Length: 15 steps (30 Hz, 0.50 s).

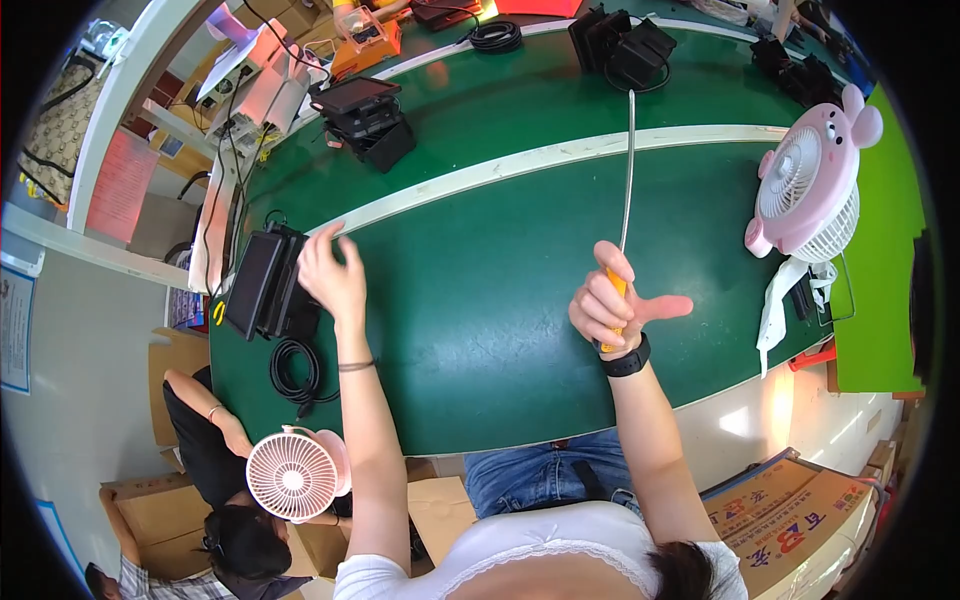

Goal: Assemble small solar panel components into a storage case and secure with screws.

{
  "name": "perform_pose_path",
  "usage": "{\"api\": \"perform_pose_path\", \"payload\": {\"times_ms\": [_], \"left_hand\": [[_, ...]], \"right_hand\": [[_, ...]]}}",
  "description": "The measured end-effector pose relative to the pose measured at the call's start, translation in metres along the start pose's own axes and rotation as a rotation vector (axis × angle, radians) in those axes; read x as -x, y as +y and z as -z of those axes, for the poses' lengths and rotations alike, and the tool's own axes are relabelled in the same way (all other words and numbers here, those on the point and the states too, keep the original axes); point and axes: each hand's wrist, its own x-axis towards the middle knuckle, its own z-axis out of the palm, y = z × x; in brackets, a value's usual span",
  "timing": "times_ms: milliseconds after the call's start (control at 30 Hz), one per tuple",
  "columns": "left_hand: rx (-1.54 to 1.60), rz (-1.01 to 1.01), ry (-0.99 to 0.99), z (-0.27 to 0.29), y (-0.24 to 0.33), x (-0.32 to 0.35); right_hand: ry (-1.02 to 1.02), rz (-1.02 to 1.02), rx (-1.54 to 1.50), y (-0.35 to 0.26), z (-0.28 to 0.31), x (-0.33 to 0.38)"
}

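My right hand (610,305) is closed around the yellow handle of a long screwdriver (628,180). Its thin metal shaft points away from me over the green table, and my thumb sticks out to the right. At the left, my left hand (335,275) is beside a black box-shaped device (262,285) with a dark flat panel. Its fingers are loosely bent and apart at the device's right edge; whether they touch it I cannot tell. A coiled black cable (296,370) lies just nearer than the device.
Similar black devices (365,120) (625,50) stand farther back, beyond a white strip (480,168). A pink fan (808,180) is at the right edge, another (293,475) at the near left. People sit at the lower left (245,545). Another cable coil (496,37) lies at the back.
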Motion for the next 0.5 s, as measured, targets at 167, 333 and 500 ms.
{"api": "perform_pose_path", "payload": {"times_ms": [167,333,500], "left_hand": [[0.316,0.169,-0.256,-0.068,-0.012,-0.009],[0.457,0.352,-0.291,-0.111,0.016,-0.003],[0.514,0.387,-0.195,-0.132,0.011,-0.027]], "right_hand": [[0.031,-0.036,0.028,0.011,0.014,-0.002],[0.669,-0.079,0.676,0.026,0.018,-0.008],[0.823,-0.214,1.352,0.069,0.036,-0.009]]}}
